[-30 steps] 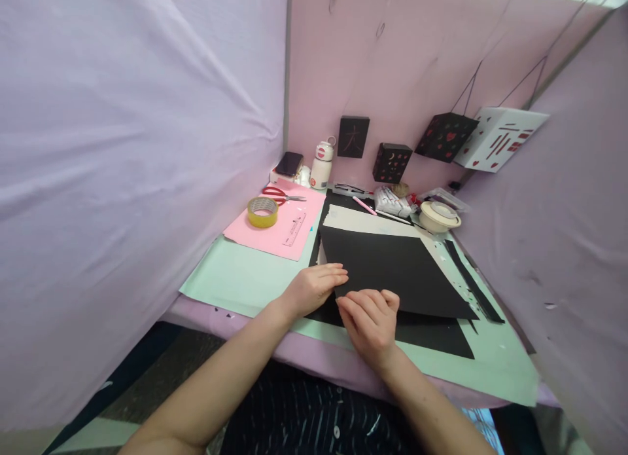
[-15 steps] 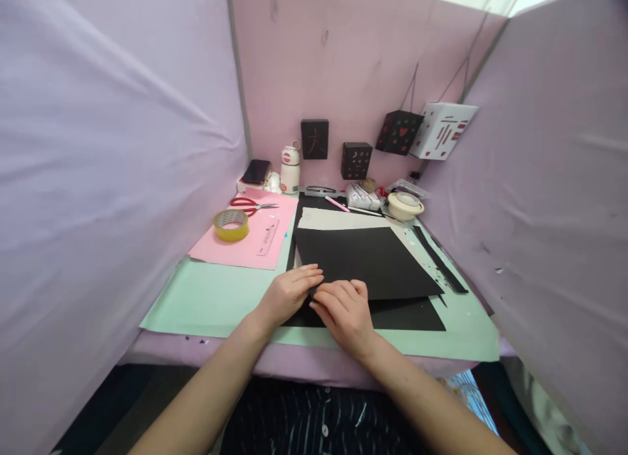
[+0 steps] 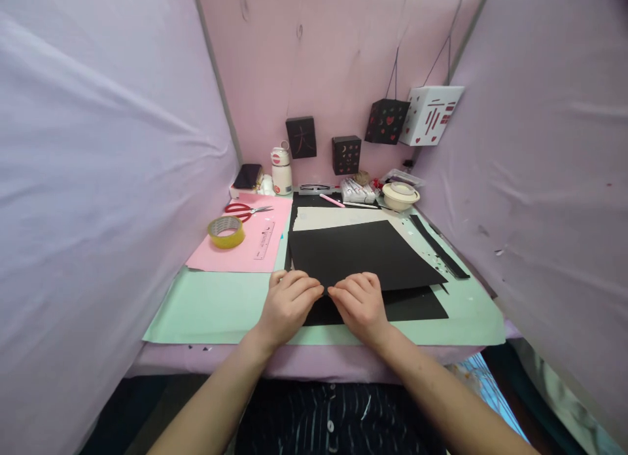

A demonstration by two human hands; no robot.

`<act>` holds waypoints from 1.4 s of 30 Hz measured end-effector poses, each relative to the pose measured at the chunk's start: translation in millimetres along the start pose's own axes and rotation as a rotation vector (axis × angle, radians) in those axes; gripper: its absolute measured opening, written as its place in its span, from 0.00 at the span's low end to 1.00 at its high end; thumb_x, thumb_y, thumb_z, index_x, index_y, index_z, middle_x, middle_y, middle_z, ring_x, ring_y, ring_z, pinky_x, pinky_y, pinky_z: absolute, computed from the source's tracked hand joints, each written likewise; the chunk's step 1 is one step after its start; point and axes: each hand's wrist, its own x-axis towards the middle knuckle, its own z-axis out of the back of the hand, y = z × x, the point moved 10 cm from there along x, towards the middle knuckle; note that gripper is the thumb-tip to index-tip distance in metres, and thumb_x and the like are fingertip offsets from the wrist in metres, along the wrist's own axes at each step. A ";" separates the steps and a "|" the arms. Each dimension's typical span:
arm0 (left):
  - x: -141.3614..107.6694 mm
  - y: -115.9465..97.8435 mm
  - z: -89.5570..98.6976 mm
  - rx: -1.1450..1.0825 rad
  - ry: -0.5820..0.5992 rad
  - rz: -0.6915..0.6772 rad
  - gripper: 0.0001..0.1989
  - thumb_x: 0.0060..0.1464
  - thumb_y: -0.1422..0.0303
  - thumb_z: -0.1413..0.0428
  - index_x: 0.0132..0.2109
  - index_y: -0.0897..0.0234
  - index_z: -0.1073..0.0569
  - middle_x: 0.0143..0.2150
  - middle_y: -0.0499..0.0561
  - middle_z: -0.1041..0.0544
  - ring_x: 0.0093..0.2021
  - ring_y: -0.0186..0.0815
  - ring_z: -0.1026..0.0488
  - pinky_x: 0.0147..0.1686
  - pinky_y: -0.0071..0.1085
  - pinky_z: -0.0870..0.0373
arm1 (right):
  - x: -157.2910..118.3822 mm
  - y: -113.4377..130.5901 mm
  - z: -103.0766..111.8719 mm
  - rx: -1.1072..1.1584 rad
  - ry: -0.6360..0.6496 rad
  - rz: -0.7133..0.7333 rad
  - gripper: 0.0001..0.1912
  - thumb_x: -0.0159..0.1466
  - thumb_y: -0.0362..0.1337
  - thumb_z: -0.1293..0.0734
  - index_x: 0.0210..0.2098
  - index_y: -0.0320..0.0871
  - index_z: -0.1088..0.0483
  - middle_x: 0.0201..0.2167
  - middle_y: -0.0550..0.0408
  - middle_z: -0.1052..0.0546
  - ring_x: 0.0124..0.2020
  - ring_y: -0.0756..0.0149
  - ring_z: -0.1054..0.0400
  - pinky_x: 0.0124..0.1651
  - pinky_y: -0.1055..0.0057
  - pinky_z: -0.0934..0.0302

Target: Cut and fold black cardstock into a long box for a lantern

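Note:
A large sheet of black paper (image 3: 358, 255) lies in front of me, its near edge raised a little above another black sheet (image 3: 417, 306). My left hand (image 3: 292, 304) is closed on the near edge toward the left corner, fingertips pinched. Just to its right, my right hand (image 3: 360, 306) pinches the same edge, its fingers bent together. A small gap separates the two sets of fingertips. The fold or edge under the fingers is mostly hidden. Beneath the sheet's far side shows a pale board (image 3: 338, 216).
On the left, pink paper (image 3: 255, 255) bears yellow tape (image 3: 226, 234), red-handled scissors (image 3: 243, 211) and a ruler (image 3: 264, 240). At the back stand a bottle (image 3: 281, 173) and a cream bowl (image 3: 401, 198). Black strips (image 3: 436, 244) lie right. Decorated boxes (image 3: 387, 122) hang above; fabric walls (image 3: 530, 180) enclose the sides.
My left hand has curled its fingers and turned to pinch the edge. My right hand has shifted slightly right, leaving the fingertips apart. The camera view has tilted slightly.

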 end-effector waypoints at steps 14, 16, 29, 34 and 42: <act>9.5 4.2 1.8 0.163 0.091 0.160 0.13 0.60 0.72 0.43 0.51 0.60 0.27 0.51 0.53 0.22 0.49 0.46 0.29 0.43 0.43 0.45 | 1.8 -11.0 7.6 -0.056 -0.006 -0.001 0.07 0.63 0.28 0.33 0.29 0.43 0.30 0.26 0.59 0.24 0.32 0.70 0.35 0.41 0.66 0.49; 12.7 -1.8 -3.1 0.142 0.103 0.120 0.07 0.60 0.72 0.43 0.45 0.60 0.25 0.47 0.50 0.20 0.45 0.43 0.28 0.41 0.41 0.44 | 3.4 -7.8 3.9 -0.051 0.014 -0.003 0.07 0.64 0.29 0.33 0.30 0.43 0.30 0.26 0.59 0.24 0.33 0.70 0.35 0.41 0.66 0.49; -5.5 34.8 21.1 0.216 -0.026 0.106 0.06 0.58 0.74 0.41 0.41 0.59 0.24 0.40 0.45 0.18 0.41 0.37 0.25 0.41 0.38 0.45 | -37.7 -81.1 29.1 -0.203 0.051 -0.022 0.12 0.63 0.26 0.35 0.44 0.44 0.28 0.38 0.55 0.20 0.40 0.65 0.31 0.46 0.66 0.42; -8.8 49.6 21.6 0.254 -0.043 0.096 0.06 0.59 0.74 0.42 0.41 0.58 0.24 0.39 0.46 0.18 0.40 0.37 0.26 0.42 0.37 0.45 | -61.5 -131.1 52.3 -0.297 0.062 -0.057 0.12 0.64 0.25 0.36 0.44 0.43 0.27 0.39 0.54 0.19 0.41 0.63 0.30 0.45 0.67 0.39; -10.3 68.0 -32.4 0.249 0.189 0.163 0.07 0.62 0.71 0.46 0.41 0.59 0.22 0.44 0.48 0.19 0.44 0.39 0.26 0.41 0.39 0.42 | -90.0 -190.2 58.1 -0.413 0.181 -0.220 0.09 0.67 0.34 0.37 0.41 0.42 0.24 0.38 0.51 0.20 0.41 0.60 0.31 0.45 0.65 0.36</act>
